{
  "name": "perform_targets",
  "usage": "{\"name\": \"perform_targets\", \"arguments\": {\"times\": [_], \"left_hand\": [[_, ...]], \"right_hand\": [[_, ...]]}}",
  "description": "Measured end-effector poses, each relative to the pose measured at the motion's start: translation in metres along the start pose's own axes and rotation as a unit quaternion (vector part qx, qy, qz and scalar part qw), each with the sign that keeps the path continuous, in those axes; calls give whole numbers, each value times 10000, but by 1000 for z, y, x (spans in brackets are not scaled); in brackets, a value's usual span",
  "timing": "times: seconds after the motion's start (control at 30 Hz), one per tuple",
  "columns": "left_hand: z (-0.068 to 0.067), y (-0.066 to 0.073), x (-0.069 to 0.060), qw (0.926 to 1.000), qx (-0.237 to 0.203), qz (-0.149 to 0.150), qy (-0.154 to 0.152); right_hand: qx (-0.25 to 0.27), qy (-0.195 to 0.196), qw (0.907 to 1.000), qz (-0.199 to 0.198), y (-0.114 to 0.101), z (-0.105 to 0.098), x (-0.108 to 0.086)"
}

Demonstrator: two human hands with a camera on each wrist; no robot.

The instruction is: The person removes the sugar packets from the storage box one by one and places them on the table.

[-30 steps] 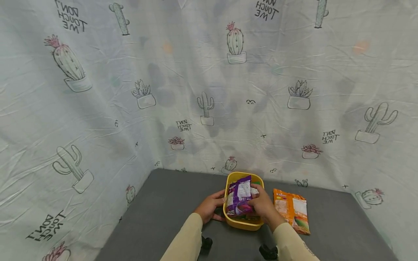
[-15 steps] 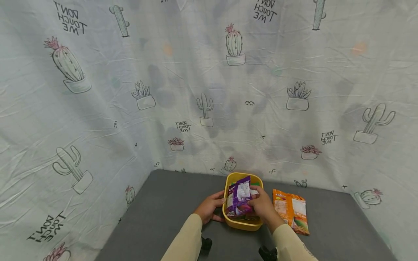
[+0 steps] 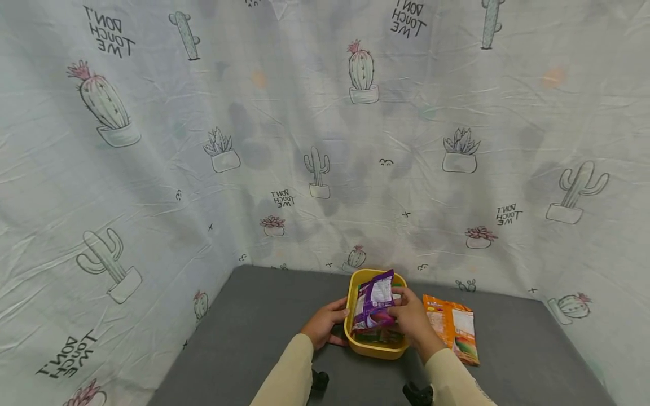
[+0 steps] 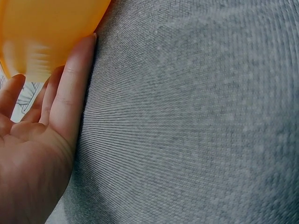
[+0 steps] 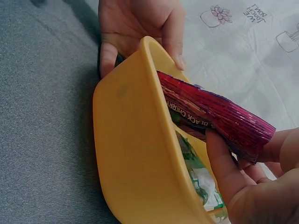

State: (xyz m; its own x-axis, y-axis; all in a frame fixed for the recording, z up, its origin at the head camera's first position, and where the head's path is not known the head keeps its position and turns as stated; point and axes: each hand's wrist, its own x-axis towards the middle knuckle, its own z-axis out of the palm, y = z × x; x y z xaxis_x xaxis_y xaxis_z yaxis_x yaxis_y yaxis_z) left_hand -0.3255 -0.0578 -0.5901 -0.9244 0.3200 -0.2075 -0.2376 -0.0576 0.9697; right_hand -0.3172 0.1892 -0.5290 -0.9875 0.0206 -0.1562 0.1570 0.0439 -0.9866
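Note:
A yellow tub (image 3: 377, 351) stands on the grey table, with a purple packet (image 3: 376, 304) tilted in its mouth. My right hand (image 3: 412, 320) pinches that packet at its right side; in the right wrist view the packet (image 5: 210, 114) reads "BLACK CHERRY", and the right hand's thumb and fingers (image 5: 266, 186) grip its end. Under it, inside the tub, lies a green and white packet (image 5: 203, 182). At the tub's left wall rests my left hand (image 3: 325, 325). From the left wrist, the hand (image 4: 42, 135) shows nearly straight fingers against the tub (image 4: 51, 32).
An orange packet (image 3: 454, 330) lies flat on the table (image 3: 264, 316), right of the tub. Two black objects (image 3: 418, 393) sit near the forearms at the front. Behind the table hangs a pale cloth (image 3: 284, 113) printed with cacti.
The purple packet has risen slightly and turned in my right hand, showing more of the green packet below its lower edge. My left hand stays at the tub's side.

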Motion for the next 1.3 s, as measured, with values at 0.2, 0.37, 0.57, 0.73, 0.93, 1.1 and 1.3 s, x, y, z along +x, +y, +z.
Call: {"name": "perform_targets", "arguments": {"times": [0.2, 0.37, 0.57, 0.73, 0.93, 1.1, 1.3], "left_hand": [[1, 1, -1, 10000, -8, 41, 3], [1, 0, 0, 10000, 16, 32, -11], [2, 0, 0, 10000, 55, 21, 12], [2, 0, 0, 10000, 39, -17, 37], [1, -2, 2, 10000, 40, -52, 55], [1, -1, 2, 9999, 61, -60, 82], [1, -1, 1, 10000, 82, 23, -1]], "right_hand": [[80, 22, 10000, 14, -3, -4, -1], [158, 0, 9999, 69, -4, -9, -2], [308, 34, 9995, 82, -8, -15, -4], [370, 73, 9993, 9, -9, -21, -4], [431, 106, 9990, -47, -10, -29, -4], [408, 200, 9989, -79, -9, -37, -2], [494, 282, 9984, -3, -11, -45, -3]]}}
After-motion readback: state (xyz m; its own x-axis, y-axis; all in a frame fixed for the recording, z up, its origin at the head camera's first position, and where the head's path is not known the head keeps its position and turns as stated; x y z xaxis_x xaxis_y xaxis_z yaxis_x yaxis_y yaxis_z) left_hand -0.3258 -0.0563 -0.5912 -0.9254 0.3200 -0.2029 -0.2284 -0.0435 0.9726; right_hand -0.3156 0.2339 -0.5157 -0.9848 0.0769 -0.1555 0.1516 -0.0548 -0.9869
